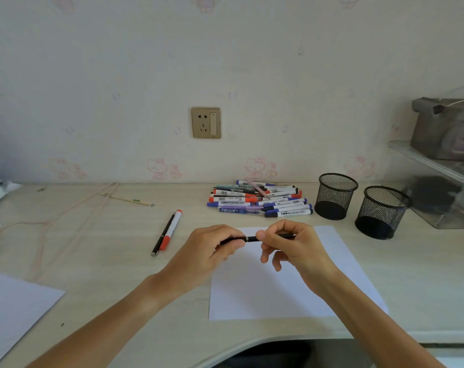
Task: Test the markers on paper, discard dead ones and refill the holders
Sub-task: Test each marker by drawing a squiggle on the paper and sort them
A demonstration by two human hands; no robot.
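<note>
Both hands up over the white sheet of paper, a slim black pen stretched level between them. Left hand curled round the one end, right hand pinching the other between thumb and forefinger, a silver ring showing at the joint in the gap. Looks like a cap about to part from a barrel, though which end is the cap cannot be told. Light thing, stiff, smooth and a touch slippery by the look; best held close either side of that ring, pulled straight apart, no bending. Paper thin and floppy, lying flat on the worktop and likely to slide under a stroke unless pinned. Beyond, a pile of markers by the wall, untested by the look of it. Two black mesh holders standing just right of it, nothing visible in them. Off to the left, a red-capped marker and a thin black pen lying side by side, touching.
</note>
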